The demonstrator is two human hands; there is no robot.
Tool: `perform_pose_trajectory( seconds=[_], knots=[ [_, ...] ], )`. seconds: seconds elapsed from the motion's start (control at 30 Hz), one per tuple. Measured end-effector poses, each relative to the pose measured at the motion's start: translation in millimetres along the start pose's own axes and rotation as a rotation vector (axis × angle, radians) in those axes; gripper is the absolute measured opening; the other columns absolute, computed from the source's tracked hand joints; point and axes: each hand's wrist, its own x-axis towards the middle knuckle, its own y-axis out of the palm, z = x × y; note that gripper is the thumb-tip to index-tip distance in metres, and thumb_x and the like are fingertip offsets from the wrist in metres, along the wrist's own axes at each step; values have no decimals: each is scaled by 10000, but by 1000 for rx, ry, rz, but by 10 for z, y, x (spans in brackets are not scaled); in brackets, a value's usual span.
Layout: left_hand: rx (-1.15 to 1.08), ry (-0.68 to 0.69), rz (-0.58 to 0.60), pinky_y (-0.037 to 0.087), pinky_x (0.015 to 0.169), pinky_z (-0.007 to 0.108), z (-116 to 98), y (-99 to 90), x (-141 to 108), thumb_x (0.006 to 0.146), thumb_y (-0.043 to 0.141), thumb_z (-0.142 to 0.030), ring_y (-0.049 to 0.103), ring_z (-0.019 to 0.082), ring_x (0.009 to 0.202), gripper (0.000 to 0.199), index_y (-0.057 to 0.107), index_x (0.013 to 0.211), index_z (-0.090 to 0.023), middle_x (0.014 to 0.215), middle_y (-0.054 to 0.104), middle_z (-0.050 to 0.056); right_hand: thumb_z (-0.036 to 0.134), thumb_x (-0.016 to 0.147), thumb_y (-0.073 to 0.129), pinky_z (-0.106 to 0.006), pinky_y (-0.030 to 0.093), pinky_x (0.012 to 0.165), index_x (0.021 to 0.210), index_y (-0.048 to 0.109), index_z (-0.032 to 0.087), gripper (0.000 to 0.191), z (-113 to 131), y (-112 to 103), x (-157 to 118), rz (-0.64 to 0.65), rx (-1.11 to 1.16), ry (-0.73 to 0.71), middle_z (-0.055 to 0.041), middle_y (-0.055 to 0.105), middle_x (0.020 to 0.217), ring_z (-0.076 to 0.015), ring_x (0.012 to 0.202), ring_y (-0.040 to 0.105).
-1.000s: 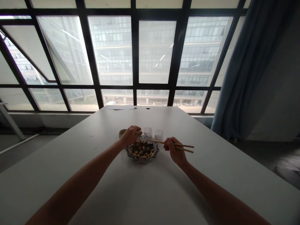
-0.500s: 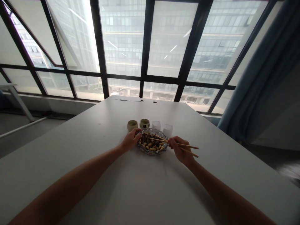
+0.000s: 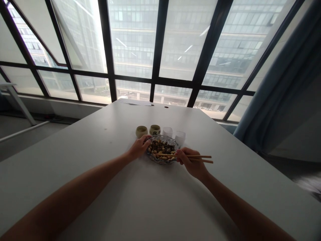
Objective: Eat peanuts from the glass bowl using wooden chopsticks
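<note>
A glass bowl [image 3: 163,162] with a wavy rim stands on the white table, holding peanuts [image 3: 160,156] and darker pieces that look like seeds [image 3: 163,146]. My left hand [image 3: 139,147] grips the bowl's left rim, thumb on the inner side. Wooden chopsticks [image 3: 200,156] are held in my right hand [image 3: 192,162] at the bowl's right edge. Their tips lie low over the peanuts at the near side of the bowl; whether a peanut is between them I cannot tell.
Behind the bowl stand two pale-green cups [image 3: 141,131], one with a dark character, and two clear cups [image 3: 180,136]. White sheets [image 3: 135,102] lie at the far end of the table [image 3: 120,120]. Windows rise beyond, and a blue curtain [image 3: 265,93] hangs right.
The chopstick tips have moved from the darker pieces toward the peanuts at the bowl's near side, and the two sticks are closer together. My left hand stays at the rim.
</note>
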Motion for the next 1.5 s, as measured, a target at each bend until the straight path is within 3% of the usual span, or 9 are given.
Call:
perform_pose_trajectory(
  seconds=[0.23, 0.43, 0.8, 1.27, 1.5],
  knots=[
    [0, -1, 0, 540, 899, 345, -46, -11, -11, 903, 439, -391, 703, 241, 1002, 456, 637, 1230, -142, 1101, 756, 103, 568, 925, 589, -259, 451, 505, 705, 669, 184, 450, -15, -11, -3, -54, -123, -96, -40, 646, 594, -153, 535, 583],
    [12, -3, -8, 540, 911, 353, -38, -7, -3, 903, 437, -389, 705, 240, 999, 450, 644, 1223, -149, 1094, 759, 100, 554, 964, 535, -262, 462, 496, 751, 673, 185, 448, -81, -6, -17, -149, -78, -134, -44, 655, 601, -152, 517, 581],
    [29, 5, -11, 548, 834, 336, -42, -13, -10, 899, 436, -411, 704, 230, 905, 461, 654, 1212, -152, 1008, 762, 82, 477, 959, 565, -252, 443, 491, 721, 656, 188, 385, -1, 54, -25, -26, -164, -227, -33, 654, 606, -147, 525, 581],
    [20, 3, 0, 542, 866, 340, -50, -17, -18, 911, 420, -414, 704, 231, 940, 463, 647, 1225, -160, 1012, 760, 79, 561, 960, 528, -262, 462, 487, 690, 647, 211, 458, -56, 47, -24, -36, -187, -139, -31, 647, 568, -157, 507, 584],
    [14, -7, -2, 541, 875, 351, -63, -14, -18, 905, 435, -401, 702, 241, 950, 456, 648, 1223, -154, 1029, 761, 88, 570, 937, 561, -271, 483, 515, 732, 676, 207, 432, -44, 53, -11, -48, -188, -144, -51, 702, 645, -174, 561, 628]
  ],
)
